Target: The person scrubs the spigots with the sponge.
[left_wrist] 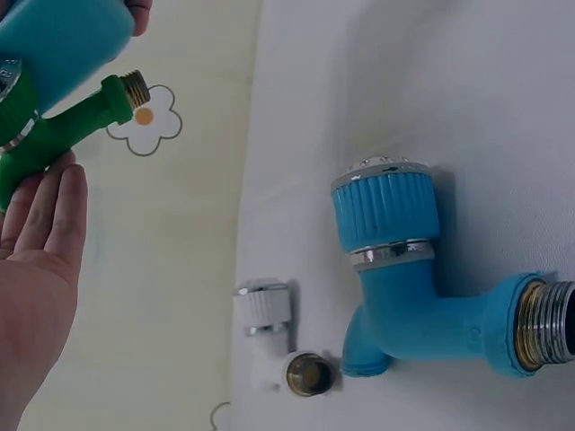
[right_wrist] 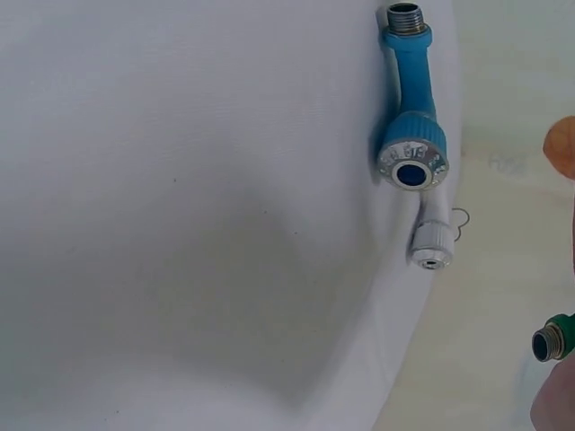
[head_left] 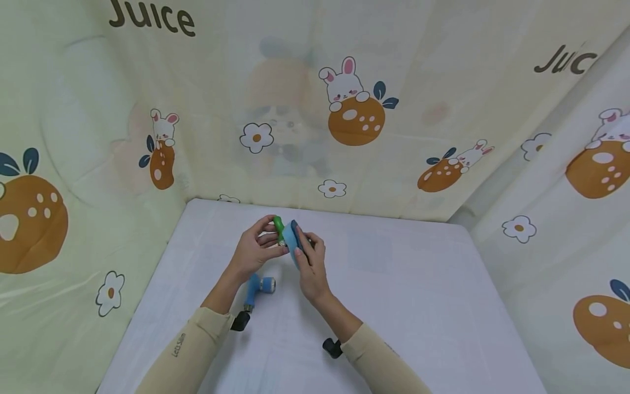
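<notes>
1. Head view: left grip [head_left: 256, 249] is holding a green tap [head_left: 279, 227] above the white surface [head_left: 394, 284].
2. Right grip [head_left: 312, 268] is pinching a soft-looking blue pad [head_left: 290, 239] close beside it; whether they're touching, I cannot tell.
3. From where I'm standing, the tap is looking stiff, fairly light, perhaps slick.
4. Its body is offering the likeliest hold, leaving the threaded end [left_wrist: 137, 88] free.

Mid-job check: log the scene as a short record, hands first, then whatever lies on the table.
Left hand: holds the green tap above the table
Right hand: grips the blue pad
Pad to tap: close together, contact unclear
Blue tap: on the table, threaded end showing
White tap: on the table, near the blue tap
</notes>
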A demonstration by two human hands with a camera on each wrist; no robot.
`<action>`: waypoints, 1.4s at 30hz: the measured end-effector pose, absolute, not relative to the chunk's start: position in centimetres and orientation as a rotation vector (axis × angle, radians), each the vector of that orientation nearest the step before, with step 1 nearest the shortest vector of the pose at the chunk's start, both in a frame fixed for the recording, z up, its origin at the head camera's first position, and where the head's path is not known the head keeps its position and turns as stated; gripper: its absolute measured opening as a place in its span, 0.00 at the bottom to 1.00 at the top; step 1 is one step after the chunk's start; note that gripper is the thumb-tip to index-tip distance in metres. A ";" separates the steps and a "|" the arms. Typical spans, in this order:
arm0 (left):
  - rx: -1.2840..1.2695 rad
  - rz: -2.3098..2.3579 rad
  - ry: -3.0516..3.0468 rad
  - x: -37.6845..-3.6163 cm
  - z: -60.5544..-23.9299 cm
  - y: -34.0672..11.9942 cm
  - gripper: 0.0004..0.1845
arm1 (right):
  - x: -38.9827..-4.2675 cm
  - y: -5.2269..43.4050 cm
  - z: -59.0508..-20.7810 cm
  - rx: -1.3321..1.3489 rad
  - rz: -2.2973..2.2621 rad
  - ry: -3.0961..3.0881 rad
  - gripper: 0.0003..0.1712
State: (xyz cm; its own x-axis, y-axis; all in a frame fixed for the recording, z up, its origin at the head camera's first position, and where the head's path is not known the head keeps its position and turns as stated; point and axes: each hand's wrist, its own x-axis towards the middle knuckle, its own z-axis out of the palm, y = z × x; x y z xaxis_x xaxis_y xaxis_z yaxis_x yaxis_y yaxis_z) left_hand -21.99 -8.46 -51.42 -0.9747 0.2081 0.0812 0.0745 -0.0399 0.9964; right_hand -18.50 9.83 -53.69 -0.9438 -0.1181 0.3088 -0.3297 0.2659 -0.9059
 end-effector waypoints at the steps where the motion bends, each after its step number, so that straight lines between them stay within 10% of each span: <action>1: 0.318 2.162 2.126 -22.0 -51.4 -8.4 0.48 | -18.5 9.8 -53.7 0.412 1.749 -2.363 0.29; 42: 0.486 1.995 2.206 -21.1 -50.9 -6.9 0.50 | -21.3 10.8 -53.9 0.079 1.598 -2.694 0.29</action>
State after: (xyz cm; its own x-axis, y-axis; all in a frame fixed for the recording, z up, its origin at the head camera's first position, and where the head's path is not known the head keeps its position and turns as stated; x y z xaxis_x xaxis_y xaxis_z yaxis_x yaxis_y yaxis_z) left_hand -21.07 -6.93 -50.91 -0.9401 0.3194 0.1193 0.1508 0.0755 0.9857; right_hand -21.32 10.85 -53.90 -0.9987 -0.0393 0.0328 -0.0476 0.4783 -0.8769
